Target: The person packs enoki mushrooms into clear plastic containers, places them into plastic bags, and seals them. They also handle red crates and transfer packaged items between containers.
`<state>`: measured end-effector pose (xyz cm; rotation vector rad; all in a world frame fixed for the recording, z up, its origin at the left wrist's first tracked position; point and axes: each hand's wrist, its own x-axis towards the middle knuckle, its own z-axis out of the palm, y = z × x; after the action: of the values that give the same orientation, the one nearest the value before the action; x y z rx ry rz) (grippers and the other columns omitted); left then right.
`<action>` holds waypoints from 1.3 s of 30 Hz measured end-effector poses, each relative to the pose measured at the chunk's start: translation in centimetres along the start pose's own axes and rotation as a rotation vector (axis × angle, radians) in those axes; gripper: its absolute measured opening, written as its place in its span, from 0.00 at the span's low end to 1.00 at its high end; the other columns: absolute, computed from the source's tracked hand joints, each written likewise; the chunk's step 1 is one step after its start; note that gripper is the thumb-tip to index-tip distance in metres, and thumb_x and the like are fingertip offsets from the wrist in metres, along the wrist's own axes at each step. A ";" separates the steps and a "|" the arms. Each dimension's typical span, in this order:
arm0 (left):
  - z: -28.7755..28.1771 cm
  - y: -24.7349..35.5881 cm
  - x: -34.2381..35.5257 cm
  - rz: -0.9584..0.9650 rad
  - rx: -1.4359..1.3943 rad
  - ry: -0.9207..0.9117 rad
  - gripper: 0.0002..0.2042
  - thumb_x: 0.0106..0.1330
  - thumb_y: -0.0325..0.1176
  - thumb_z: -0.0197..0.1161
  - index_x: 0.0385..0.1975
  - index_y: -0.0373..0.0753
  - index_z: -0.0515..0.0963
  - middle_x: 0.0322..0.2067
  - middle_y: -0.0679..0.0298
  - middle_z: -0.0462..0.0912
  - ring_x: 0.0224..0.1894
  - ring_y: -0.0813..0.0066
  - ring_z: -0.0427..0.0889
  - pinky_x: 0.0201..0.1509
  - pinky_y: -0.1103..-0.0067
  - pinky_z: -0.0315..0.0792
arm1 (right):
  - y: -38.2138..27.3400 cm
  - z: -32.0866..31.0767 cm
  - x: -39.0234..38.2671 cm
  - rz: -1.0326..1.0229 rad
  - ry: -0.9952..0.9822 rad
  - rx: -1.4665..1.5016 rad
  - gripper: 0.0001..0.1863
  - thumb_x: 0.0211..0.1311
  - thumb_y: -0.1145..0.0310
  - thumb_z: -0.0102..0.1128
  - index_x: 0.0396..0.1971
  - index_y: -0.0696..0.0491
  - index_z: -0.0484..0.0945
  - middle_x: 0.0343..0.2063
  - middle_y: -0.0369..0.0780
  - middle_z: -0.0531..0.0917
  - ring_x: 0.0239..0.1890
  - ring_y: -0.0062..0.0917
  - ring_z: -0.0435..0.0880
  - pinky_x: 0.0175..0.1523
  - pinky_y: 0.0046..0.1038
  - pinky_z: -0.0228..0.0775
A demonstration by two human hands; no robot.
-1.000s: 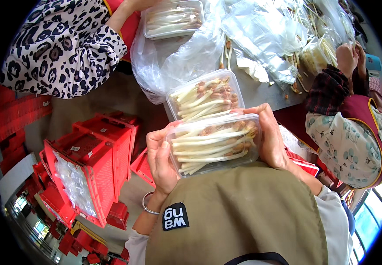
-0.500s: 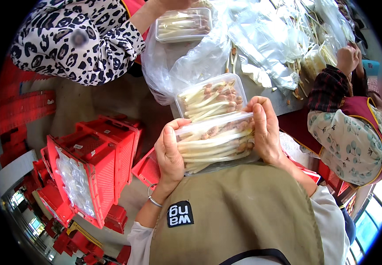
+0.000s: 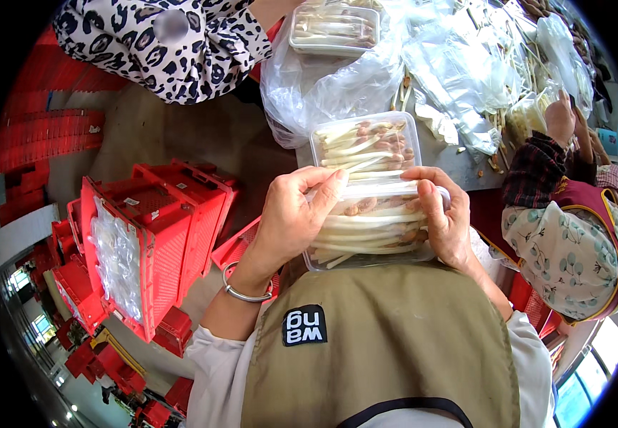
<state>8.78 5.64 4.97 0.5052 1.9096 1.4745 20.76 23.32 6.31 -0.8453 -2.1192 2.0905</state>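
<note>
My left hand (image 3: 295, 214) has thumb and index finger pinched over the top left of a clear plastic container (image 3: 366, 235) of long white sprouts with brownish heads; a pale strand shows at the fingertips, but what they hold is unclear. My right hand (image 3: 446, 217) grips that container's upper right corner, fingers curled over the rim. The container is held against my olive apron (image 3: 387, 335). Just beyond it, a second clear container (image 3: 362, 143) of similar sprouts rests at the table's near edge.
A third filled container (image 3: 334, 32) lies on crumpled clear bags (image 3: 302, 100). More bags and loose stalks cover the grey table (image 3: 473, 171) rightward. A co-worker in leopard-print sleeves (image 3: 159, 50) is upper left; another person (image 3: 559, 250) works at right. Red crates (image 3: 173, 228) stand left.
My left hand has moved right and up from the container's side to its top edge, thumb now over the rim. My view has shifted, and the leopard-print arm sits higher in it.
</note>
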 end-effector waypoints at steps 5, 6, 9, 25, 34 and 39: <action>0.1 -0.9 1.5 0.041 0.053 0.011 0.16 0.66 0.36 0.53 0.26 0.27 0.78 0.22 0.67 0.78 0.26 0.87 0.71 0.32 0.85 0.67 | 1.8 -0.4 1.1 -0.078 0.062 -0.171 0.22 0.65 0.51 0.46 0.38 0.57 0.76 0.21 0.32 0.77 0.24 0.11 0.71 0.31 0.14 0.63; -0.1 -1.4 2.3 0.020 0.088 -0.015 0.15 0.67 0.38 0.52 0.32 0.29 0.77 0.26 0.65 0.79 0.26 0.86 0.71 0.32 0.85 0.68 | 2.1 -0.4 1.8 -0.079 0.085 -0.178 0.21 0.66 0.52 0.46 0.38 0.57 0.76 0.20 0.32 0.77 0.24 0.11 0.71 0.31 0.15 0.63; 0.5 -2.3 3.8 0.071 -0.225 0.163 0.21 0.70 0.46 0.45 0.41 0.30 0.74 0.32 0.62 0.79 0.30 0.83 0.74 0.36 0.84 0.70 | 2.0 -0.8 4.7 -0.156 0.188 -0.167 0.24 0.66 0.50 0.46 0.35 0.59 0.77 0.23 0.33 0.78 0.24 0.12 0.71 0.31 0.15 0.64; -0.3 -2.6 6.4 -0.018 -0.241 0.515 0.30 0.70 0.53 0.39 0.31 0.29 0.77 0.24 0.62 0.80 0.27 0.80 0.78 0.32 0.82 0.72 | 1.9 -0.3 5.8 0.126 -0.357 0.449 0.34 0.49 0.66 0.67 0.54 0.62 0.62 0.49 0.44 0.73 0.50 0.29 0.74 0.54 0.31 0.68; 2.6 -1.7 6.1 0.054 -0.725 0.511 0.31 0.69 0.56 0.36 0.50 0.28 0.67 0.45 0.53 0.76 0.45 0.69 0.78 0.49 0.74 0.72 | 1.5 0.6 5.3 0.194 -0.181 0.636 0.27 0.52 0.72 0.64 0.51 0.62 0.66 0.47 0.42 0.75 0.47 0.25 0.76 0.50 0.27 0.72; 2.0 -2.9 7.2 0.160 -0.447 0.549 0.29 0.70 0.52 0.36 0.44 0.27 0.71 0.38 0.56 0.79 0.39 0.71 0.79 0.45 0.77 0.74 | 0.9 1.2 4.8 0.211 -0.160 0.674 0.27 0.52 0.72 0.63 0.52 0.61 0.65 0.49 0.42 0.73 0.48 0.25 0.75 0.49 0.27 0.72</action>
<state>5.39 10.90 -0.02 0.0403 1.8602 2.2461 16.53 24.11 3.71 -0.8389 -1.2378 2.7881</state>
